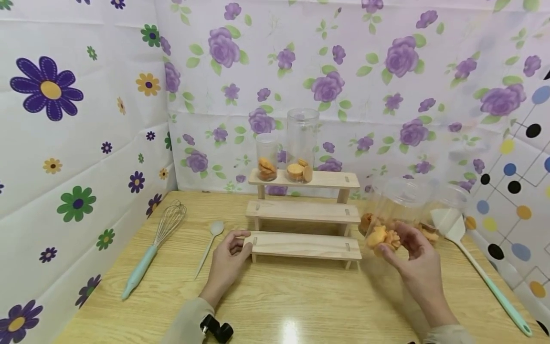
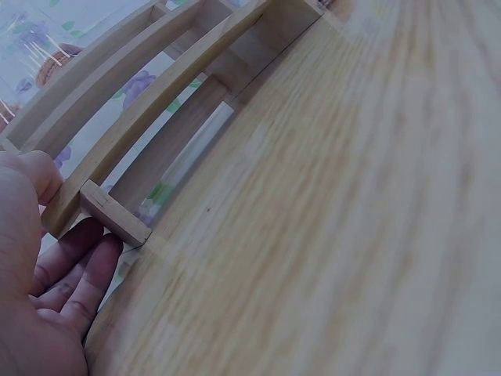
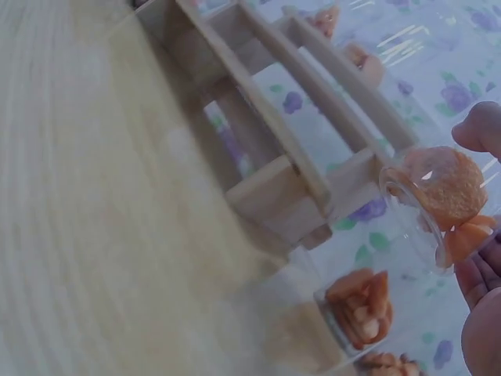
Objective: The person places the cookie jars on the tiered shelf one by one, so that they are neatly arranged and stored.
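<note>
A three-step wooden shelf (image 1: 303, 244) stands on the table. My left hand (image 1: 228, 263) holds the left end of its lowest step; in the left wrist view the thumb is above the step board (image 2: 117, 145) and the fingers lie by the end leg (image 2: 114, 213). To the right of the shelf, my right hand (image 1: 414, 267) grips a clear jar with cookies (image 1: 380, 238) inside. That jar appears raised off the table in the right wrist view, its cookies (image 3: 450, 188) lying near the base. On the top step, a short jar (image 1: 267, 160) and a taller jar (image 1: 302, 138) hold cookies.
More clear jars with cookies (image 1: 429, 234) stand behind my right hand, partly hidden. A spatula (image 1: 485, 274) lies at the far right. To the left lie a whisk (image 1: 152, 253) and a small spoon (image 1: 210, 246). Patterned cloth walls (image 1: 326, 86) enclose the table.
</note>
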{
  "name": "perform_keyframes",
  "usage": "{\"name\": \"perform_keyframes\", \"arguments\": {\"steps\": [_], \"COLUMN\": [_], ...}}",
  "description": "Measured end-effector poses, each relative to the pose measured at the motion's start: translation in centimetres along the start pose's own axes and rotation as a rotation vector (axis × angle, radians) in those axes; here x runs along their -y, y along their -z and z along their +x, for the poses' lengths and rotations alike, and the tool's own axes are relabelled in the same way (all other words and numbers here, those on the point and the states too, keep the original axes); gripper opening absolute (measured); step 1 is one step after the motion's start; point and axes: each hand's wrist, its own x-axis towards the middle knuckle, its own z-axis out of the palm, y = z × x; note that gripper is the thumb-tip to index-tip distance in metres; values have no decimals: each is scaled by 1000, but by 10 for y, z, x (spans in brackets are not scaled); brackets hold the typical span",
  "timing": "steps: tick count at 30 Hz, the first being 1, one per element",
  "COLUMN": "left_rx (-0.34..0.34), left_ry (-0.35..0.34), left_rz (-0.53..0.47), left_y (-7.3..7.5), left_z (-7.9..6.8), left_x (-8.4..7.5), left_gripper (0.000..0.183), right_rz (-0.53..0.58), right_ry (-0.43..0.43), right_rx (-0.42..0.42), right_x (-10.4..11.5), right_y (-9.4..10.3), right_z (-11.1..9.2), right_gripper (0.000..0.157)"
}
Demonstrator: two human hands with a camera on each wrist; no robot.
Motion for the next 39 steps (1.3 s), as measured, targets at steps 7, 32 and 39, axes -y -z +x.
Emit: {"name": "perform_keyframes", "arguments": {"steps": [7,32,39], "left_rx": [-9,-3,8], "left_ry": [12,5,-3], "left_rz": [11,-1,-22], "left_y": [0,2,0], "left_z": [0,0,-1], "left_x": [-1,-1,-4], "left_gripper": [26,27,27], "right_rz": [-14,88,155], "right_ry": [22,12,-7], "right_rx": [1,101,128], "right_x": [14,81,80], "right_y": [2,-53,-78], "right_z": [14,113,139], "right_gripper": [65,65,64]}}
